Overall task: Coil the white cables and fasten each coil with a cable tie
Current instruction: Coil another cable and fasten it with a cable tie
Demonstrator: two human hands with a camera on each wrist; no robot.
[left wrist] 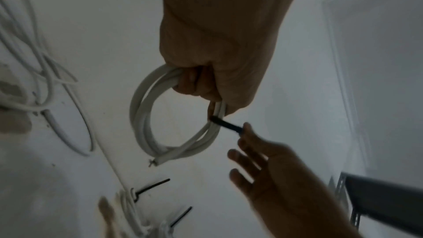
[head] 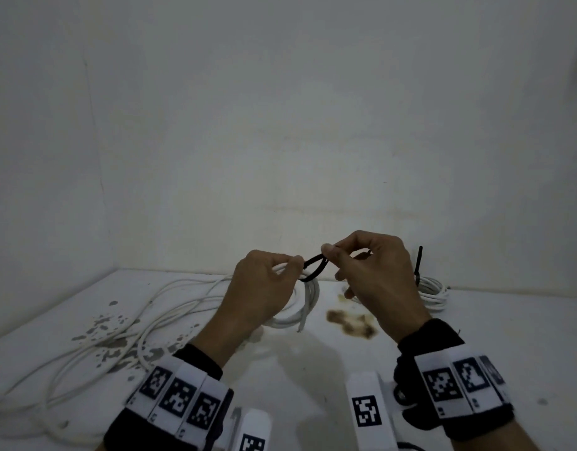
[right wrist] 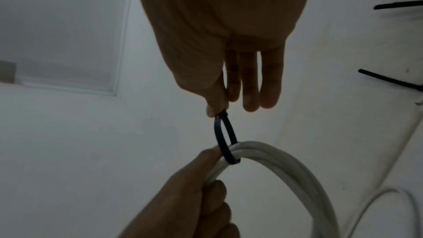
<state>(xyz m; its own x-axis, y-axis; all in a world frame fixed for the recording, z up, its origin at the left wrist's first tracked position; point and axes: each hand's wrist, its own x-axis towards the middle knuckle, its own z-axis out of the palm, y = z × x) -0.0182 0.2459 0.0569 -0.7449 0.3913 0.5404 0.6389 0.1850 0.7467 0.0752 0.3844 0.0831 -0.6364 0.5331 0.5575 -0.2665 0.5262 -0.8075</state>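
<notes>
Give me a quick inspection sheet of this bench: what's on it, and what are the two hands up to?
Surface: white table, stained brown and speckled grey.
Job's things: white cable coil with a loose black cable tie looped round it.
Clutter: nothing seen beyond the stains.
Grips: left hand holds the coil; right hand pinches the tie's ends.
Cables: uncoiled white cable sprawls at left; tied coil lies at right, tie tail sticking up.
Surroundings: plain pale wall.
</notes>
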